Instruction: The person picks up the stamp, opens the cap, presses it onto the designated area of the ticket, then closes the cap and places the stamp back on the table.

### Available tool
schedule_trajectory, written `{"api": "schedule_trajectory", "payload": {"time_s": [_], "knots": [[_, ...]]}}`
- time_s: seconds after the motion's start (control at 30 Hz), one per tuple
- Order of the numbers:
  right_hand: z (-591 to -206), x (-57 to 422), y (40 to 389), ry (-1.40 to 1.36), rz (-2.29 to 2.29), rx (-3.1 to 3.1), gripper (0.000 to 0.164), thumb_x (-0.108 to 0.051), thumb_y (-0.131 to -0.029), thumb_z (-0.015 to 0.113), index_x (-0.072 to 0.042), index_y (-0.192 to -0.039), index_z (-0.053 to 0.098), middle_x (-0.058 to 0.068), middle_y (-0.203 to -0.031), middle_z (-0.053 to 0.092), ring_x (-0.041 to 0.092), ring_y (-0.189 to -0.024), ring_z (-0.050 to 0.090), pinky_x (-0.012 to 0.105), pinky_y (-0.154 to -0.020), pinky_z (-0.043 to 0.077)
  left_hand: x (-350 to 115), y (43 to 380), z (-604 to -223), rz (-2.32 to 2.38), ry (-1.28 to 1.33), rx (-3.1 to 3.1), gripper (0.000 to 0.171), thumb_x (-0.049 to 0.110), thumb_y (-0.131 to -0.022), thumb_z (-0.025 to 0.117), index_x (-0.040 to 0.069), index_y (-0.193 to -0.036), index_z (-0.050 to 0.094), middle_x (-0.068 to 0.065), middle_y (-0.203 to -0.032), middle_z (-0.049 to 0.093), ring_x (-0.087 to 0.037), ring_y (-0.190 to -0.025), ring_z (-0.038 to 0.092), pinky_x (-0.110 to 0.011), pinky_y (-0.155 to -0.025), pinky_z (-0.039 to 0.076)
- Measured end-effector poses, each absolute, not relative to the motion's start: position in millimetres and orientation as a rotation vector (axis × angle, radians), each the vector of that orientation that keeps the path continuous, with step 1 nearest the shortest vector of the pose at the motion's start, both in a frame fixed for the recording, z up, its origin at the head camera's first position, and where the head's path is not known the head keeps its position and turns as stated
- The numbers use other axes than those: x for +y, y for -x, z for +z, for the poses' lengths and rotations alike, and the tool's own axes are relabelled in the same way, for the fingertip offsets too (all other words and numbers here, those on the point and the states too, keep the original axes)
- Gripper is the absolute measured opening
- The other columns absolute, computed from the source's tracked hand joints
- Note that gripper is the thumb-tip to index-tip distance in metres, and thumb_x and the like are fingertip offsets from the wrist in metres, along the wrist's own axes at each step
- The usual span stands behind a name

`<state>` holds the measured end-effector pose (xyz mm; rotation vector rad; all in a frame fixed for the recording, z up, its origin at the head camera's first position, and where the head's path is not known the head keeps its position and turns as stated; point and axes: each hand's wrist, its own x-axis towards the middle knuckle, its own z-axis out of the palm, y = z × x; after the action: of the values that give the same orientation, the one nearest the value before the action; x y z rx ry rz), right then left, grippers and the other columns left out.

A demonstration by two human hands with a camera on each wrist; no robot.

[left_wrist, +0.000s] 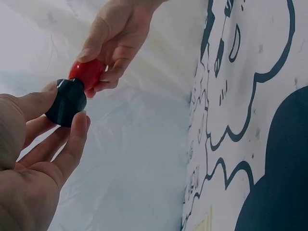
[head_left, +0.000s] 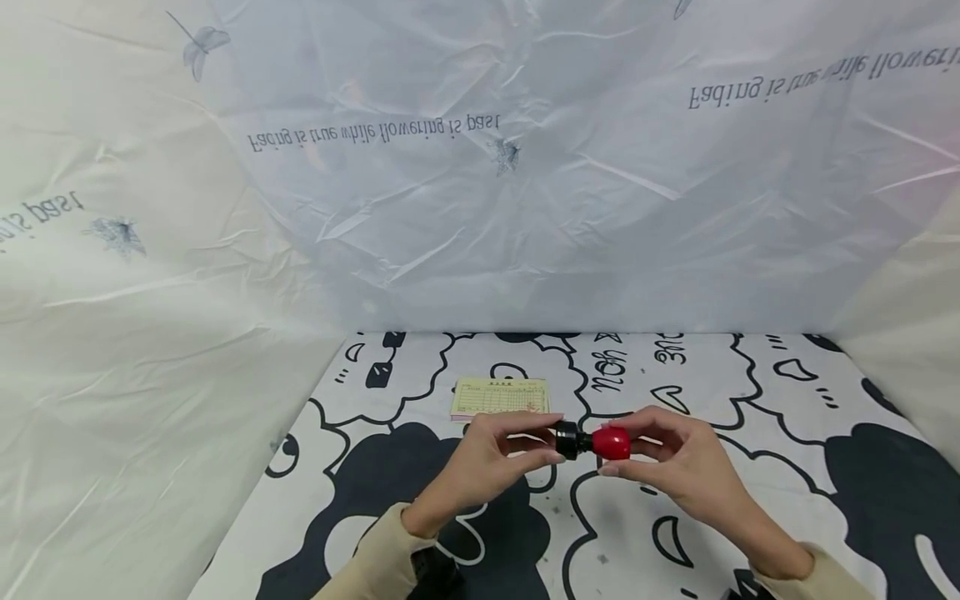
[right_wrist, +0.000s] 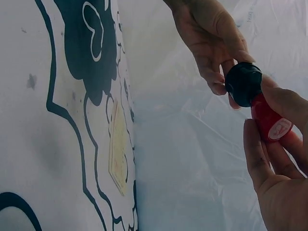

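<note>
A small hand stamp (head_left: 613, 443) with a glossy red knob and a black round end is held up sideways between both hands, above the table. My left hand (head_left: 487, 462) pinches the black end between thumb and fingertips. The red knob is gripped by the thumb and fingers of my right hand (head_left: 682, 458). In the right wrist view a pale oval label shows on the end of the red knob (right_wrist: 265, 115). From the left wrist view the black end (left_wrist: 66, 103) looks rounded and joined to the red part by a narrow neck.
Beyond the hands a pad of yellow printed forms (head_left: 498, 396) lies on the table, with a faint red mark at its lower right. A black-and-white cartoon cloth (head_left: 637, 533) covers the table. Pale printed sheeting (head_left: 525, 233) hangs behind and at both sides.
</note>
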<state>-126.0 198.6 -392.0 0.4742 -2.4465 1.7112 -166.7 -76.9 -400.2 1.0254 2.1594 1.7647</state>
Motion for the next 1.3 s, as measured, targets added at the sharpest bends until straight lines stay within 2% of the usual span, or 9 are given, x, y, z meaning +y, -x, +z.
{"api": "schedule_trajectory", "payload": {"time_s": [0.13,0.37,0.57,0.8,1.03,1.3], "knots": [[-390.0,200.1,128.0,-0.486,1.644,-2.45,0.042,-0.014,-0.082,0.091,-0.009,-0.12,0.072,0.01,-0.119,0.072,0.008,-0.097,0.076,0.021,-0.085,0.063,-75.9,167.1,-404.9,1.755,-0.947,2.191,0.047,0.016,-0.1,0.073,0.013,-0.146,0.063,-0.013,-0.134,0.07,-0.028,-0.119,0.072,-0.024,-0.101,0.059],[-397.4,220.7,133.6,-0.354,1.392,-2.518,0.042,-0.02,-0.085,0.089,-0.014,-0.124,0.073,0.001,-0.108,0.074,0.001,-0.091,0.069,0.014,-0.079,0.058,-83.8,168.1,-413.9,1.658,-0.789,2.419,0.037,0.031,-0.106,0.066,0.023,-0.141,0.066,-0.002,-0.129,0.075,-0.016,-0.119,0.072,-0.023,-0.094,0.06],[-410.2,239.3,142.0,-0.255,1.273,-2.585,0.046,-0.025,-0.085,0.09,-0.014,-0.127,0.074,0.004,-0.111,0.075,-0.005,-0.089,0.067,0.013,-0.074,0.056,-109.8,172.3,-411.7,1.625,-0.735,2.534,0.031,0.034,-0.106,0.065,0.022,-0.133,0.071,-0.002,-0.125,0.076,-0.016,-0.106,0.074,-0.026,-0.087,0.061],[-425.7,246.5,148.1,-0.214,1.21,-2.632,0.048,-0.028,-0.085,0.09,-0.013,-0.128,0.074,0.009,-0.115,0.076,-0.008,-0.088,0.065,0.018,-0.069,0.056,-149.3,176.5,-420.2,1.587,-0.672,2.617,0.026,0.032,-0.106,0.065,0.018,-0.126,0.074,-0.008,-0.122,0.076,-0.019,-0.104,0.073,-0.025,-0.084,0.062],[-436.8,255.4,155.8,-0.206,1.101,-2.693,0.051,-0.029,-0.081,0.092,-0.013,-0.127,0.075,0.011,-0.118,0.075,0.001,-0.088,0.066,0.018,-0.07,0.057,-182.5,177.9,-430.8,1.445,-0.509,2.79,0.018,0.029,-0.104,0.068,0.022,-0.119,0.077,-0.004,-0.115,0.079,-0.02,-0.095,0.074,-0.023,-0.078,0.06],[-444.5,258.7,167.8,-0.251,1.079,-2.758,0.048,-0.024,-0.081,0.093,-0.009,-0.123,0.076,0.01,-0.113,0.074,0.015,-0.088,0.069,0.02,-0.07,0.056,-204.4,184.9,-433.3,1.27,-0.495,2.961,0.016,0.022,-0.102,0.071,0.022,-0.117,0.077,0.004,-0.108,0.079,-0.005,-0.091,0.072,-0.025,-0.079,0.061]]}}
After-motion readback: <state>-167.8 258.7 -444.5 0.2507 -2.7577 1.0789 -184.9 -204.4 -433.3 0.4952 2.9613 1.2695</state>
